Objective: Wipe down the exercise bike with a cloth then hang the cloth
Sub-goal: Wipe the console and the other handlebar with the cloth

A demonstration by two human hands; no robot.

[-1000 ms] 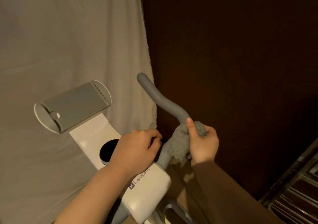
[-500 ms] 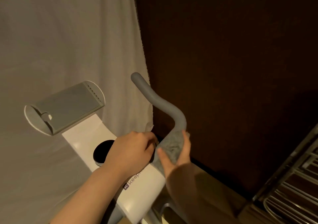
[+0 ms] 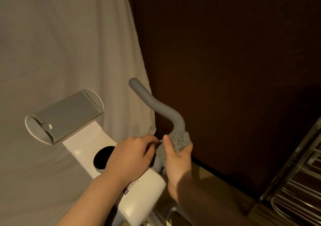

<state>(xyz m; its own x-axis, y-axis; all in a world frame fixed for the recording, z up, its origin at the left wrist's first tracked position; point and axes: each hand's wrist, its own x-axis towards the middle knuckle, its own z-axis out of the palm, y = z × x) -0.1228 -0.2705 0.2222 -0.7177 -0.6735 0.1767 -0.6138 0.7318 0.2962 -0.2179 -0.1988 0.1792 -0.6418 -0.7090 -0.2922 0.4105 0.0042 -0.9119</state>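
Dim room, pale curtain (image 3: 60,52) behind the bike (image 3: 144,192). Your right hand (image 3: 177,158) grips the cloth (image 3: 178,139) wrapped round the handlebar (image 3: 156,104) just below its bend; your left hand (image 3: 133,154) is curled at the stem. Keep the wrap snug and slide upward to the tip.

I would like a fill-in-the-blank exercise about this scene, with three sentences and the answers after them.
1. The right hand wraps the grey cloth around the bike's ____.
2. The round display on the white console is ____ in colour.
3. The left hand is curled at the ____ of the handlebar, beside the cloth.

Missing words: handlebar; black; base
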